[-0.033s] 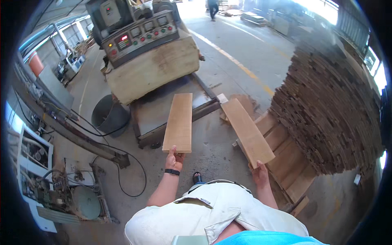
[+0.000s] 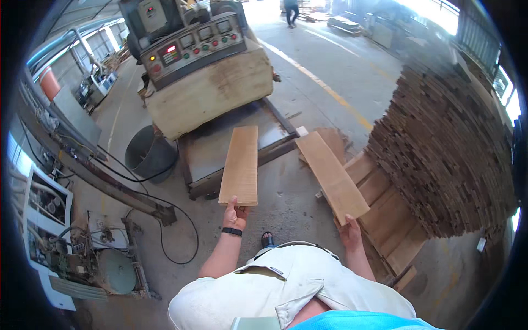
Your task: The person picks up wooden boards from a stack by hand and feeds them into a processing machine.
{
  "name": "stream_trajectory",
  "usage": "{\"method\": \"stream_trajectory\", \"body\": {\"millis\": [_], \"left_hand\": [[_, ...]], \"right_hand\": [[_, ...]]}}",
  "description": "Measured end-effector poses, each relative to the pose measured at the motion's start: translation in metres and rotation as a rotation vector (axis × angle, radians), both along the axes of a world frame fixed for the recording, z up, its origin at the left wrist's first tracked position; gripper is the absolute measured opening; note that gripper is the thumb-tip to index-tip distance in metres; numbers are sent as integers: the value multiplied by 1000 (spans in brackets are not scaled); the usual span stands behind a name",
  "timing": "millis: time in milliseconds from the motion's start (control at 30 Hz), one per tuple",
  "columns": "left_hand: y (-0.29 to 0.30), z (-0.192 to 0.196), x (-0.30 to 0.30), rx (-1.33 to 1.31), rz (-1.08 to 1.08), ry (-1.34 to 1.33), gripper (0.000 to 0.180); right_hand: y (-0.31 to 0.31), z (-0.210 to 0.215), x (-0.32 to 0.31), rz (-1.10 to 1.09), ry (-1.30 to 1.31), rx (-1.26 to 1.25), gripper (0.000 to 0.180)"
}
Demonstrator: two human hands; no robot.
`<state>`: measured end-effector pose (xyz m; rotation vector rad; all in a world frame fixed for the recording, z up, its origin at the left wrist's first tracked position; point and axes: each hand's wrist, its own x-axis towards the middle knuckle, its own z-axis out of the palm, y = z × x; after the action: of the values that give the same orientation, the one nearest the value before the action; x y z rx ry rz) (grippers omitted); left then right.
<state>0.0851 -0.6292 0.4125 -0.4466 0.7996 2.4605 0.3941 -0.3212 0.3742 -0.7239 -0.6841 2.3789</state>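
Two boards in hand, one per hand, held out over the concrete floor (image 2: 308, 203).

Left hand (image 2: 235, 215) is closed on the near end of the left board (image 2: 240, 165) — thumb on top, board flat and pointing away toward the machine's steel bed (image 2: 206, 148). Right hand (image 2: 350, 230) grips the near corner of the right board (image 2: 331, 176), which angles up and to the left, its far end near the bed's corner. Boards are apart. A tall stack of boards (image 2: 445, 143) stands at right, a dark bucket (image 2: 147, 154) left of the bed.
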Motion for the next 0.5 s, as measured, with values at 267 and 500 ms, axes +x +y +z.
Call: {"method": "stream_trajectory", "body": {"millis": [267, 500], "left_hand": [[-59, -23, -87, -16, 125, -73, 42], [-55, -79, -164, -2, 130, -327, 43]], "right_hand": [[-41, 16, -188, 243, -73, -65, 43], [-55, -30, -326, 449, -224, -188, 45]]}}
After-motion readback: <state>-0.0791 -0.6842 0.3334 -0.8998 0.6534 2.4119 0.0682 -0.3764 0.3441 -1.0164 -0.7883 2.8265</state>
